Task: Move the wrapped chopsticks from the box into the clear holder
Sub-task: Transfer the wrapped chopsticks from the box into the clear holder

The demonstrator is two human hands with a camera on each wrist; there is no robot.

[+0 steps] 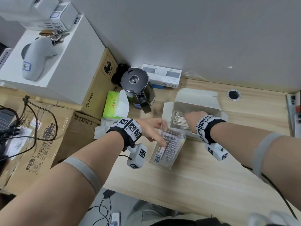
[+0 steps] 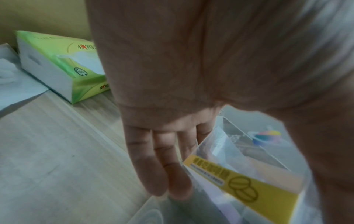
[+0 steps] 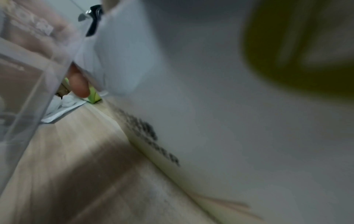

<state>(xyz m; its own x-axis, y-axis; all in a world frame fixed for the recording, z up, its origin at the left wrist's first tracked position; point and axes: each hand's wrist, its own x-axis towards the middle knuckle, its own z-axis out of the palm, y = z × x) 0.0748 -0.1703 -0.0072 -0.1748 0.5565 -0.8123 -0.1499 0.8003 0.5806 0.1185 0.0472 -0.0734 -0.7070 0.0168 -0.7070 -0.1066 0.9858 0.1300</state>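
Observation:
A white cardboard box [image 1: 197,106] stands open on the wooden table, with a bundle of wrapped chopsticks [image 1: 178,119] inside. My right hand [image 1: 193,118] reaches down into it; its fingers are hidden among the chopsticks. The right wrist view is blurred and shows only the box wall [image 3: 229,121]. In front of the box stands the clear holder [image 1: 169,147], which has printed labels. My left hand [image 1: 160,132] holds it at the top, fingers [image 2: 168,159] on one side and thumb on the other. The holder [image 2: 239,166] looks empty.
A green tissue pack [image 1: 114,105] and a steel kettle [image 1: 138,88] stand left of the box. Stacked cardboard cartons [image 1: 97,88] and cables fill the far left. A cable hole [image 1: 233,94] lies at the back right, near the grey wall.

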